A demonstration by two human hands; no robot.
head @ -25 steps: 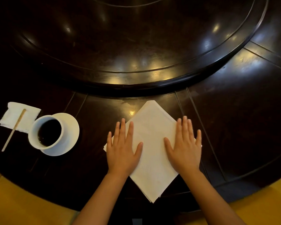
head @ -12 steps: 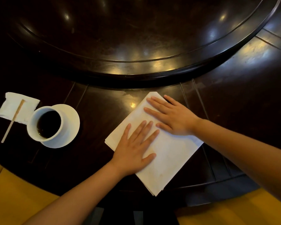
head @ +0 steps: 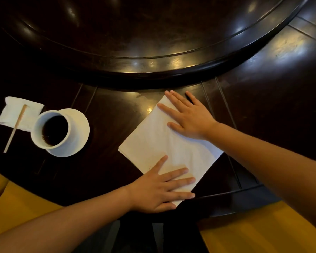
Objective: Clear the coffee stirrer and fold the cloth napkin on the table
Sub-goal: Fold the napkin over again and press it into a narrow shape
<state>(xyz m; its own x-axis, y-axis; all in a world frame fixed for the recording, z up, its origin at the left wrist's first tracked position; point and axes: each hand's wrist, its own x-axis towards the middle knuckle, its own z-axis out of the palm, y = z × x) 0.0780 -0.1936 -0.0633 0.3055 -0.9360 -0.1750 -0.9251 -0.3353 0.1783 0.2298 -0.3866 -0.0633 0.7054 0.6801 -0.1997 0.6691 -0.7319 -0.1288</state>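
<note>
At the bottom of the frame the left hand (head: 159,190) lies flat, fingers spread and grasping nothing, palm pressed on the near corner of the folded white cloth napkin (head: 164,143). The napkin sits as a diamond in the centre of the frame on the dark wooden table (head: 108,170). Further up, the right hand (head: 188,117) also lies flat and spread, gripping nothing, pressed on the napkin's far corner with its outer fingers reaching past the edge onto the wood. At the left of the frame a white cup (head: 52,129) of dark coffee stands on a white saucer (head: 80,128). Just beyond, at the upper left, the wooden coffee stirrer (head: 16,127) lies slanted across a small white paper napkin (head: 16,112), its near end on the table. A raised round turntable (head: 153,33) fills the top of the frame.
</note>
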